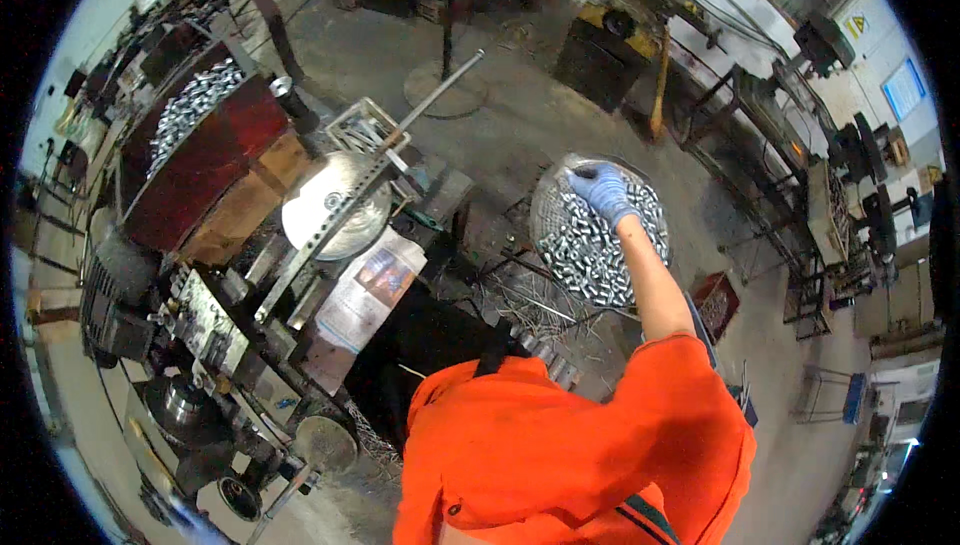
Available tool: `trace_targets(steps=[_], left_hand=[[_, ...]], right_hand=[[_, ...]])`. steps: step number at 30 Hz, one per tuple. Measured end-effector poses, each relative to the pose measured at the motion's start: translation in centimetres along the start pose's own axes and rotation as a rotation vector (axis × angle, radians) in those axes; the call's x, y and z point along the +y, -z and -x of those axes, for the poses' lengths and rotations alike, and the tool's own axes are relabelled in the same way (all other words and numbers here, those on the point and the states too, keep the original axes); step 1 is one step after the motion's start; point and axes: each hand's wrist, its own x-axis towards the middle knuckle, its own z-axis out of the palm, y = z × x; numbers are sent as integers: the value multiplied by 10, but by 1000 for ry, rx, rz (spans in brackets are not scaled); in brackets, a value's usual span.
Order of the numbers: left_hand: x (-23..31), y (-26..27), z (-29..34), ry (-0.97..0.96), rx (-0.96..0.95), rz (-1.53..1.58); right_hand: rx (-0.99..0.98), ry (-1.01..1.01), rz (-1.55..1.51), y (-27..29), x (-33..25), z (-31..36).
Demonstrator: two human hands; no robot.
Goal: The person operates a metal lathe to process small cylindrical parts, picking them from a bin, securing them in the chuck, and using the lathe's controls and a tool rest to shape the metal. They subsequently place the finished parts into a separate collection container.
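My right hand (603,193), in a blue-grey glove, is over the far side of a round wire basket (548,207). Its fingers are curled together, with a dark spot between thumb and fingers; what they hold, if anything, is hidden. Short shiny metal cylinders (590,255) fill most of the basket beneath the hand and forearm. At the lower left rim, beside the machine, a blurred bluish shape (190,523) may be my gloved left hand. Its fingers cannot be made out.
To the left stands a lathe-like machine with a round metal disc (336,207), a long slotted bar (330,227) and a printed sheet (370,290). Behind it, a dark red bin (225,150) holds more cylinders. A small red box (716,305) sits right of the basket; metal rods (520,300) lie left.
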Motion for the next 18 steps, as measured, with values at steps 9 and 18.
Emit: trace_targets(steps=[9,18], left_hand=[[53,41,36,173,212,121],[62,46,40,30,149,-54]], right_hand=[[-435,-50,449,-44,94,60],[-836,215,776,-68,46,58]])
